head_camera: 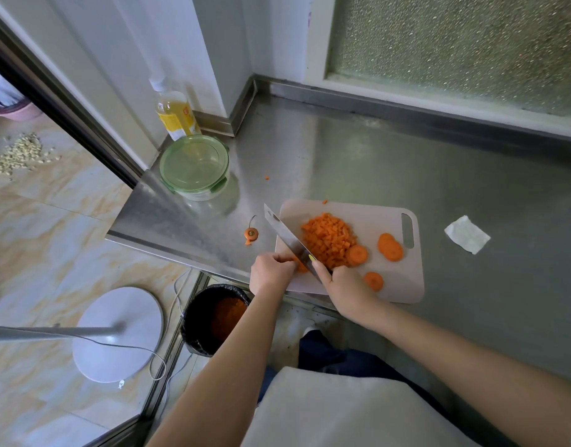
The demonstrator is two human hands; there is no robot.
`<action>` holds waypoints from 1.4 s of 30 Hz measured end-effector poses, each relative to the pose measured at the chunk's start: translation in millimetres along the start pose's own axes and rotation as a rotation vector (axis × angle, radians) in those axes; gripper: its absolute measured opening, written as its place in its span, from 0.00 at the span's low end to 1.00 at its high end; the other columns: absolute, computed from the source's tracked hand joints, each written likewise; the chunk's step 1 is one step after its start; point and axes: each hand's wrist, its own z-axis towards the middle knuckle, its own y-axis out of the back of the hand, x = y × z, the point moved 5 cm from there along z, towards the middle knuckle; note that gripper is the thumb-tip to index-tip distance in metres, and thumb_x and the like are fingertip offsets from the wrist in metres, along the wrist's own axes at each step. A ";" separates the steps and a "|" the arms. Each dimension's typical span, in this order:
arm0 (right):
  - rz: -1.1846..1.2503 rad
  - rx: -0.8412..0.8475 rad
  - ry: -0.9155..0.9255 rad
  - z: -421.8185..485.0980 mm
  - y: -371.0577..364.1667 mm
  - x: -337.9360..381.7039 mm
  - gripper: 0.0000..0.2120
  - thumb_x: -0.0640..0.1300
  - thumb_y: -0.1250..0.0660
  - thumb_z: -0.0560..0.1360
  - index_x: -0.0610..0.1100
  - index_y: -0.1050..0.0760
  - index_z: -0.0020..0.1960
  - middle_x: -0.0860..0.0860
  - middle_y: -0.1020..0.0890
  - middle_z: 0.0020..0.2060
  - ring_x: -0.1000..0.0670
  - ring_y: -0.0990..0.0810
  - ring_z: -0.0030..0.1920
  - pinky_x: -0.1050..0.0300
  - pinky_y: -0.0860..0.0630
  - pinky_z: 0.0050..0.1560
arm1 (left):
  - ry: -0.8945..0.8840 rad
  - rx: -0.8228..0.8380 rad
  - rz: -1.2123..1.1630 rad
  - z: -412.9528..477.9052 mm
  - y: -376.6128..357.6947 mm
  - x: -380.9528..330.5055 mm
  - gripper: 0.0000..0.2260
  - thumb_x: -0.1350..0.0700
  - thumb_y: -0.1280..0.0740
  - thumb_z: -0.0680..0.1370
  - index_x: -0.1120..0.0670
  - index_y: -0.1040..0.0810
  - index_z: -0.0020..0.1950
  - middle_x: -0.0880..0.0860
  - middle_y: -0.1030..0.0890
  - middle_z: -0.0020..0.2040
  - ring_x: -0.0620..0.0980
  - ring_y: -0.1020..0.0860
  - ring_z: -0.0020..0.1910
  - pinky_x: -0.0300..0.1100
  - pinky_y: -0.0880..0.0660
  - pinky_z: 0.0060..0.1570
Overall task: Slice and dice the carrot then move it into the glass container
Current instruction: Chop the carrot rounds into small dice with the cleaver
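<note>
A pale cutting board (403, 285) lies on the steel counter with a heap of diced carrot (327, 238) at its middle. Round carrot slices (390, 247) lie to the right of the heap, one more (373, 281) nearer the front. My right hand (343, 287) grips the knife (285, 237), forefinger laid along the blade, which slants up-left over the board's left side. My left hand (271, 272) curls its fingers over a small carrot piece (301, 267) by the blade. The glass container (195, 166), with its green lid on, stands at the counter's left end.
A carrot top (251, 233) and stray bits lie on the steel counter (358, 162) left of the board. An oil bottle (174, 112) stands behind the container. A folded paper towel (467, 233) lies to the right. A black-lined bin (214, 317) sits below the counter edge.
</note>
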 end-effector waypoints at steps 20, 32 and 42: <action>-0.026 -0.079 -0.046 8.9 -4.0 7.2 0.20 0.46 0.49 0.84 0.34 0.30 0.67 0.40 0.19 0.44 0.46 0.21 0.38 0.59 0.31 0.30 | -0.025 0.016 -0.031 0.1 -0.1 1.4 0.01 0.51 0.29 0.72 0.46 0.19 0.40 0.46 0.21 0.38 0.47 0.23 0.40 0.40 0.25 0.39; 0.040 0.005 -0.040 16.1 -0.7 3.2 0.26 0.57 0.49 0.81 0.35 0.26 0.46 0.38 0.22 0.42 0.38 0.22 0.48 0.54 0.30 0.46 | -0.050 -0.075 -0.137 -9.8 -1.1 5.6 0.05 0.54 0.29 0.72 0.53 0.15 0.44 0.48 0.20 0.39 0.44 0.25 0.38 0.30 0.33 0.30; -0.014 -0.090 0.033 5.8 3.7 -0.3 0.29 0.58 0.51 0.81 0.43 0.31 0.28 0.48 0.25 0.28 0.49 0.24 0.34 0.66 0.37 0.29 | -0.045 -0.079 -0.149 -9.8 -1.5 5.0 0.05 0.55 0.29 0.72 0.55 0.16 0.44 0.50 0.20 0.40 0.45 0.26 0.38 0.28 0.35 0.26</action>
